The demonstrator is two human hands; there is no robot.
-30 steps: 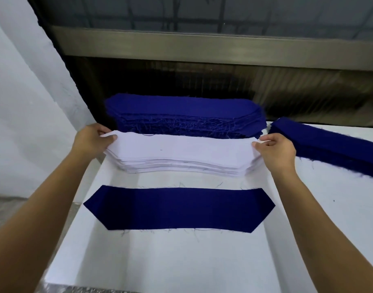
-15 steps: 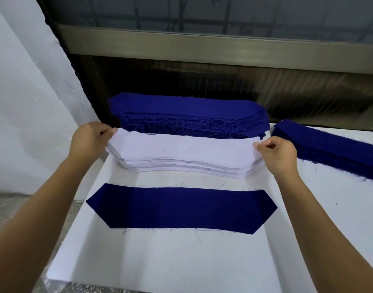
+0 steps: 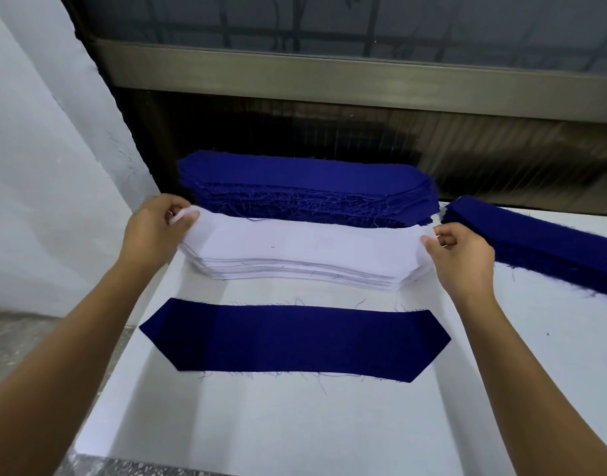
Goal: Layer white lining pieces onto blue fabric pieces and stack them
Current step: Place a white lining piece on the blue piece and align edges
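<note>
A single blue fabric piece [image 3: 295, 340] with pointed ends lies flat on the white table [image 3: 260, 424]. Behind it sits a stack of white lining pieces [image 3: 305, 259]. My left hand [image 3: 154, 231] pinches the left tip of the top white lining piece [image 3: 305, 240], which curls up between its fingers. My right hand [image 3: 458, 254] pinches the right end of the same piece. A thick stack of blue pieces [image 3: 305, 190] stands behind the white stack.
A second pile of blue fabric [image 3: 535, 242] stretches along the table at the right. A dark window sill and metal frame [image 3: 329, 80] run behind the table. A white wall [image 3: 37, 166] is on the left; the table's front edge is near.
My left hand has lifted the left tip of the top white piece, which now curls up. Both hands stay at the stack's ends, and the view has shifted slightly.
</note>
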